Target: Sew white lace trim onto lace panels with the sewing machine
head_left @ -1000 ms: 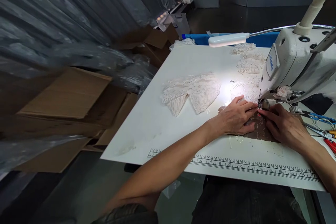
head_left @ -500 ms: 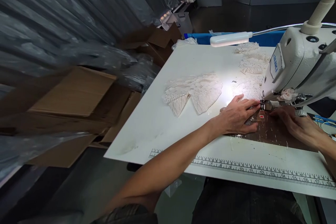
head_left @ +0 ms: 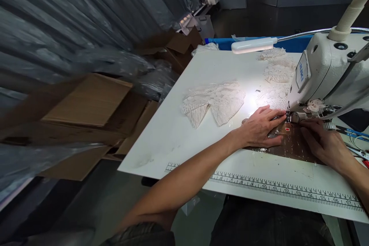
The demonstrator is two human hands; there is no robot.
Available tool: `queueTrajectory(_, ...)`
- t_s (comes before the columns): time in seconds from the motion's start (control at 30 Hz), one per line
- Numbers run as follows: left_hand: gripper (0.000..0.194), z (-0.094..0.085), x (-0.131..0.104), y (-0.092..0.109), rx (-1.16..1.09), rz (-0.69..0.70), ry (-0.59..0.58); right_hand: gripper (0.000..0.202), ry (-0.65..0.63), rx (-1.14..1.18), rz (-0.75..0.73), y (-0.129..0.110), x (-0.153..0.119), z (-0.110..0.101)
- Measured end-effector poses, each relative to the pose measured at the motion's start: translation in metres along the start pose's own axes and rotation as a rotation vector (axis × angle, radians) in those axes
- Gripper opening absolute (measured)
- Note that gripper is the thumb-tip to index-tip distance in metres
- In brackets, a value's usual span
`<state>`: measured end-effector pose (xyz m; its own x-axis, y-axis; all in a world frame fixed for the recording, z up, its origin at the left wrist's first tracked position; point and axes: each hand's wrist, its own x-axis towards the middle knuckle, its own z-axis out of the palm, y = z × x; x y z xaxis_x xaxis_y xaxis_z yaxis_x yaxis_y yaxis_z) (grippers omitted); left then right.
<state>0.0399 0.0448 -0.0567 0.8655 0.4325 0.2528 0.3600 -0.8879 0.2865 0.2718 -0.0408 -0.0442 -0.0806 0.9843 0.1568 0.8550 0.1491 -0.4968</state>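
A white sewing machine stands at the right, its presser foot lowered to a brown plate on the tabletop. My left hand lies palm down just left of the foot, thumb apart and fingers stretched out, fingertips almost at the needle. White lace lies directly behind these fingers; whether they touch it I cannot tell. Close to the foot on its right is my right hand, fingers bent and drawn together; what they hold, if anything, is hidden. A small red mark shows between the hands.
A bow-shaped lace piece lies left on the white table, with more lace pieces behind. Scissors rest at the right edge. A lamp hangs above, a ruler strip runs along the front, and cardboard boxes stand left.
My right hand has shifted slightly, its fingers more bent and its wrist further left, uncovering the scissors. My left hand stays nearly in place. The view has moved a little.
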Motion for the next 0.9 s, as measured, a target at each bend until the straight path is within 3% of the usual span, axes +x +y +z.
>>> queueTrajectory(0.13,0.057,0.0,0.0,0.001,0.005,-0.021,0.055,0.043,0.058,-0.049,-0.134,0.008,-0.011,0.012)
queueTrajectory(0.3,0.055,0.003,0.001,0.004,0.047,-0.203,0.152,0.04,0.089,-0.172,-0.238,0.007,-0.015,0.015)
queueTrajectory(0.5,0.045,-0.002,0.008,0.0,0.077,-0.191,-0.003,0.04,0.146,-0.325,-0.337,0.003,-0.018,0.022)
queueTrajectory(0.7,0.038,-0.017,0.041,-0.031,0.129,-0.077,-0.186,0.042,0.216,-0.368,-0.433,0.012,-0.017,0.022)
queueTrajectory(0.8,0.039,-0.019,0.049,-0.035,0.225,-0.053,-0.184,0.039,0.229,-0.304,-0.554,0.01,-0.014,0.016)
queueTrajectory(0.9,0.044,-0.02,0.04,-0.024,0.324,-0.096,-0.087,0.037,0.252,-0.168,-0.594,-0.002,-0.016,0.007)
